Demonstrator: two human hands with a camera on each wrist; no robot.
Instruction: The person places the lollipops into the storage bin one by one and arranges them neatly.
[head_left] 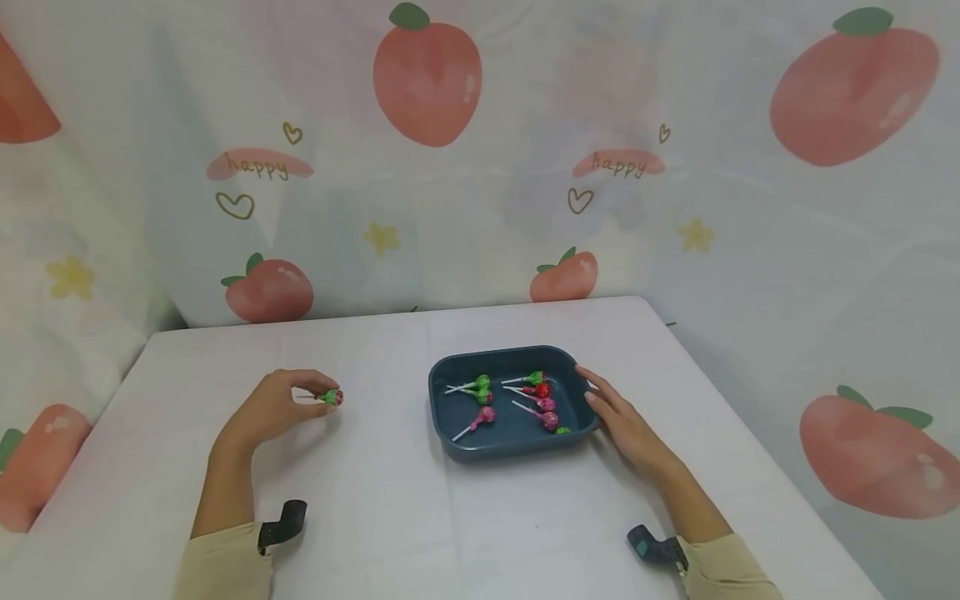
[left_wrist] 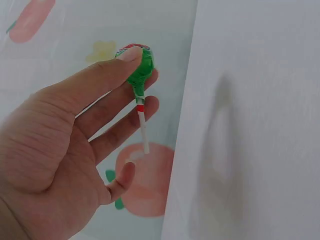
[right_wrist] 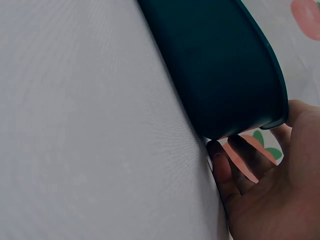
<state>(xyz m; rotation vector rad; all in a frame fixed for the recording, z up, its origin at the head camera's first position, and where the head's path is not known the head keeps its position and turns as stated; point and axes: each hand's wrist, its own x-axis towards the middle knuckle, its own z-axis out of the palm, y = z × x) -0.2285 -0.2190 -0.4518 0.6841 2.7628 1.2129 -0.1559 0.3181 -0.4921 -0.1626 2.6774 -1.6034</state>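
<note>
My left hand [head_left: 273, 408] pinches a lollipop [left_wrist: 142, 70] by its wrapped head, just above the table left of the tray. Its wrapper is green with a red top, and the white stick points away from the fingertips. My right hand [head_left: 630, 425] rests on the right end of a dark blue tray [head_left: 502, 452]. Fairly straight fingers touch the rim and outer wall there, as the right wrist view also shows. Inside the tray lie two green lollipops [head_left: 480, 385] and a pink lollipop [head_left: 486, 414] at left, with several green, red and pink ones at right.
The tray stands on a table with a white cloth [head_left: 375, 500]. Behind and beside the table hangs a pale curtain [head_left: 465, 225] printed with peaches. A black wrist camera [head_left: 283, 523] sits on the left sleeve, another camera [head_left: 651, 546] on the right.
</note>
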